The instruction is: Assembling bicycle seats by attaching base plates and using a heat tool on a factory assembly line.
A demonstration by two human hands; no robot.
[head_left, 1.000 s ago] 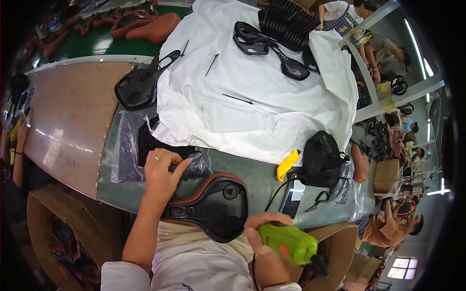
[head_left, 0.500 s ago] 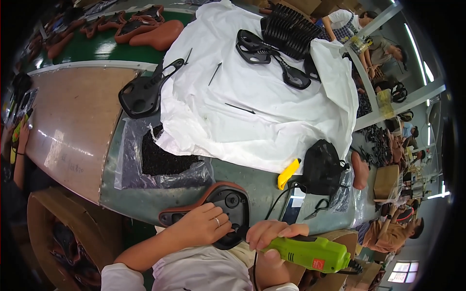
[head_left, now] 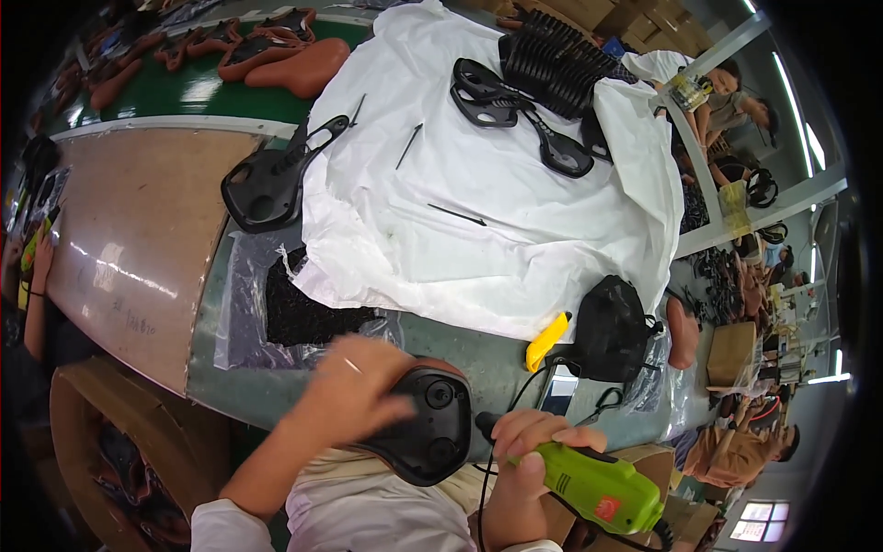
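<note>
A bicycle saddle point(head_left: 425, 440) lies underside up at the table's near edge, its black base showing inside a reddish-brown cover. My left hand point(head_left: 354, 391) is over its left part, smeared by motion, hiding the narrow end; its fingers are too blurred to read. My right hand point(head_left: 529, 437) is closed round a lime-green electric screwdriver point(head_left: 598, 488), just right of the saddle. The tool's black front end stands apart from the saddle's rim. A clear plastic bag point(head_left: 241, 317) with a heap of small black pieces point(head_left: 308, 308) lies beyond my left hand.
White cloth point(head_left: 441, 248) bears black saddle bases point(head_left: 267, 189) and thin black strips point(head_left: 457, 214). Near its front edge lie a yellow cutter point(head_left: 549, 342), a black bag point(head_left: 612, 331), a phone point(head_left: 558, 388) and scissors point(head_left: 602, 405). A cardboard box point(head_left: 138, 396) stands left. Co-workers sit at right.
My left hand has lifted off the saddle base and moved up and left. The screwdriver has drawn right, away from the saddle, which has turned a little.
</note>
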